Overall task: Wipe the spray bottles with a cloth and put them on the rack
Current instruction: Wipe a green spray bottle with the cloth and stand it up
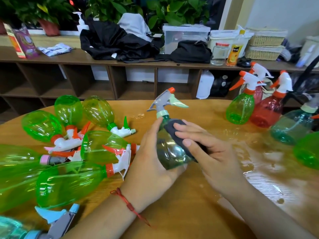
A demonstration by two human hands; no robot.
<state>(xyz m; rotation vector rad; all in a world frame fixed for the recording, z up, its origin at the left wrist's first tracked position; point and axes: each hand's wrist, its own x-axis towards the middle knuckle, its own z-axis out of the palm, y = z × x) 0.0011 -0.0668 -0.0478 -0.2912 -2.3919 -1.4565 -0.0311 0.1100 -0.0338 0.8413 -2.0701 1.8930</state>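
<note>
My left hand (pixel 151 157) grips a clear teal spray bottle (pixel 168 152) from its left side, holding it upright over the wooden table (pixel 189 195). The bottle has a grey sprayer head with an orange nozzle and a pale green trigger. My right hand (pixel 205 149) holds a dark grey cloth (pixel 177 135) against the bottle's right shoulder, fingers laid over the cloth. Several green spray bottles (pixel 69 178) lie on their sides in a heap at the left.
Upright bottles stand at the right: a green one (pixel 240 107), a red one (pixel 269 109) and a teal one (pixel 291 126). A low brown shelf unit (pixel 103 78) with bags, boxes and plants runs along the back. A light blue sprayer (pixel 57 219) lies at the bottom left.
</note>
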